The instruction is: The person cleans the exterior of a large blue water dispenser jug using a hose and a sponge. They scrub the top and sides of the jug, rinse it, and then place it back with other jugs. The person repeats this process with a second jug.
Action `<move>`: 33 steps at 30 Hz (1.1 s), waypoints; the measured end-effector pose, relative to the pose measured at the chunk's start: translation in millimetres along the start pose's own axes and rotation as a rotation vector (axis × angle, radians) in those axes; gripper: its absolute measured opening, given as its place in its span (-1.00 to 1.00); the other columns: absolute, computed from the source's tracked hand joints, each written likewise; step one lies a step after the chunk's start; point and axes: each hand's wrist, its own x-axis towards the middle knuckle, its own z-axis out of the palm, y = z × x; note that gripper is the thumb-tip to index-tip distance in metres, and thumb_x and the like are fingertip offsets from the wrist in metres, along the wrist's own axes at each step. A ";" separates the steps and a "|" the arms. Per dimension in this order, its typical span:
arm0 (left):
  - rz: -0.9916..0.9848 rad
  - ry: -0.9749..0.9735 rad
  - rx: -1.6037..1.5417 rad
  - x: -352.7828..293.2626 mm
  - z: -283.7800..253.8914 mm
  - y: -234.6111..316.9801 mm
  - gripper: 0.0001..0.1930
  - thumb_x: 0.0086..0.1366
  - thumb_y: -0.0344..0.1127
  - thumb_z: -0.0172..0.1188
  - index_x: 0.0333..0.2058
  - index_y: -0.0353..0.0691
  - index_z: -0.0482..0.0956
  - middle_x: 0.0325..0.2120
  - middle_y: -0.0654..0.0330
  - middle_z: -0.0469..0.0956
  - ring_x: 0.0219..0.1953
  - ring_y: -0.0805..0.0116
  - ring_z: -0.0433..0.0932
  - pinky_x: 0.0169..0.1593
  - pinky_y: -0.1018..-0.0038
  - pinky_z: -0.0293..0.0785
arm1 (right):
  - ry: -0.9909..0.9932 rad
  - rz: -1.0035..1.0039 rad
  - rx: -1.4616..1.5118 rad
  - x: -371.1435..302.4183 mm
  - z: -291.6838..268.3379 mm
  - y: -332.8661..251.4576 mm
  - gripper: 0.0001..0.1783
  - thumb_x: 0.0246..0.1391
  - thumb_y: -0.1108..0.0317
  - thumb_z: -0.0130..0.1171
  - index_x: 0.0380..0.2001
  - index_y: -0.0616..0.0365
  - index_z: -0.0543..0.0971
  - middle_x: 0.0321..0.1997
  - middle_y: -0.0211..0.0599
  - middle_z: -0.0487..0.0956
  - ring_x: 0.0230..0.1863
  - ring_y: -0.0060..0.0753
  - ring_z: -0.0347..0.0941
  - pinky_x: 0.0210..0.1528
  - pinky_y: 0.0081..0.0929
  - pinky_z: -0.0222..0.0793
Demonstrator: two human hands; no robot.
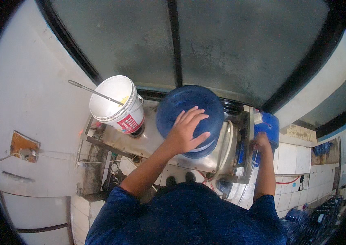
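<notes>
Water jug (205, 96) stands placed on the steel tabletop (152, 122), work seemingly midway; left hand (187, 131) splayed atop, right hand (262, 141) by a blue container (269, 123), grip unclear.

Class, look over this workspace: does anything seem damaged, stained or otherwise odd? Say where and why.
Yes: on the white wall at the left, a patchy orange-brown square with a cable running to it stands out against the pale surface. Below it, a dark streak looks like a scuff or stain.
</notes>
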 end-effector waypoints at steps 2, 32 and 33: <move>-0.015 -0.016 0.075 -0.5 10.7 -3.0 -0.38 0.27 0.03 0.30 0.20 -0.18 0.45 0.26 -0.06 0.39 0.37 -0.12 0.28 0.41 -0.01 0.12 | 0.014 0.052 0.109 -17.5 -1.1 -7.1 -0.65 0.18 0.35 0.18 -0.02 0.15 0.34 -0.41 -0.20 0.44 -0.45 -0.23 0.41 -0.49 -0.18 0.32; -0.018 -0.035 0.139 2.5 62.8 38.9 -0.31 0.30 0.12 0.21 0.23 -0.27 0.39 0.28 -0.09 0.34 0.41 -0.11 0.19 0.46 -0.02 0.01 | -0.511 -0.135 0.372 -238.3 11.0 -75.8 -0.44 0.35 -0.01 0.07 0.15 0.26 0.46 -0.55 -0.29 0.58 -0.80 -0.54 0.31 -0.78 -0.58 0.25; -0.023 -0.036 0.105 0.3 64.1 36.3 -0.32 0.29 0.11 0.22 0.22 -0.26 0.39 0.27 -0.09 0.35 0.40 -0.11 0.20 0.45 -0.02 0.01 | -0.403 -0.137 0.301 -256.9 19.9 -83.2 -0.48 0.35 0.03 0.08 0.15 0.23 0.47 -0.59 -0.40 0.53 -0.82 -0.58 0.24 -0.79 -0.59 0.18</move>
